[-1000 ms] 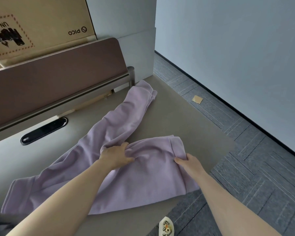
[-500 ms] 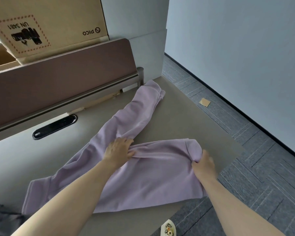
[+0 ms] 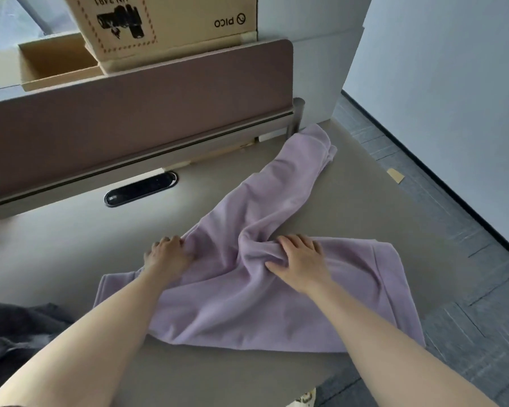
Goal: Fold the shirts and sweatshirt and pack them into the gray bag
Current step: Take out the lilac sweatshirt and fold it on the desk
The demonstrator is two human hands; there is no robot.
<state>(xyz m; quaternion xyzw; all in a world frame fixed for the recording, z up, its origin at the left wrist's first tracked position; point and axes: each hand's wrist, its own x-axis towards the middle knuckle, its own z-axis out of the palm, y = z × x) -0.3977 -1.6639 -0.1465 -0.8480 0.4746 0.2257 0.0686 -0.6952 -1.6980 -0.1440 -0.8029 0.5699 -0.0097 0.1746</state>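
A lilac sweatshirt (image 3: 247,304) lies spread on the beige desk (image 3: 365,201), with one sleeve stretching toward the far right corner. My left hand (image 3: 168,255) grips the fabric at the sweatshirt's left edge, fingers curled into it. Over the bunched cloth where the sleeve meets the body, my right hand (image 3: 299,261) presses down with the fingers bent into the folds. At the lower left edge lies dark gray fabric (image 3: 15,333); I cannot tell whether it is the bag or a garment.
A brown divider panel (image 3: 130,113) runs along the desk's back, with cardboard boxes (image 3: 165,22) behind it. A black cable slot (image 3: 140,189) sits in the desk. The desk's right edge drops to gray carpet (image 3: 467,289).
My left hand has shifted left to the sweatshirt's edge. My right hand left the right hem and came to the bunched middle. The view has swung left.
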